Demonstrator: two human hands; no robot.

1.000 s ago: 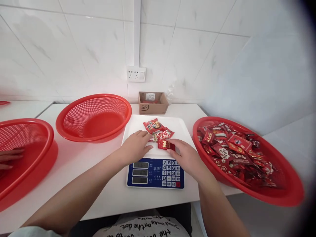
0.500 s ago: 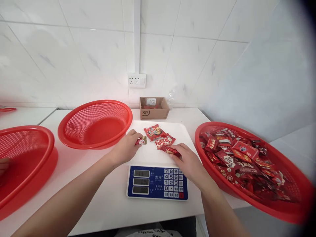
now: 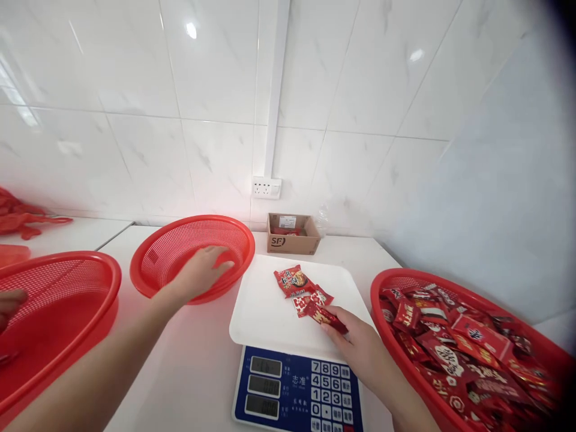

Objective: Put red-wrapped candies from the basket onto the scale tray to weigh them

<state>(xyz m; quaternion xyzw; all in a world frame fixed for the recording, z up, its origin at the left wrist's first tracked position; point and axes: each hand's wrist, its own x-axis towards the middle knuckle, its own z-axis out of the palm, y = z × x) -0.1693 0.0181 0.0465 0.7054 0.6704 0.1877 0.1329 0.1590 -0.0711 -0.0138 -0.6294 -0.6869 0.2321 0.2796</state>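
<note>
Sorting seems in hand: the right hand (image 3: pixel 357 345) pinches a packet (image 3: pixel 324 316) over the scale (image 3: pixel 261 312), the left hand (image 3: pixel 201 275) spreads above a basket (image 3: pixel 173 241), next likely needing a clean lift.

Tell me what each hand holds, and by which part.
The right hand holds a dark red packet by its right end; the left hand, nothing visible.

The right hand (image 3: pixel 360 347) partly hides its red packet (image 3: pixel 322 315).

Head view, forward and down over scale (image 3: pixel 288 336).
</note>
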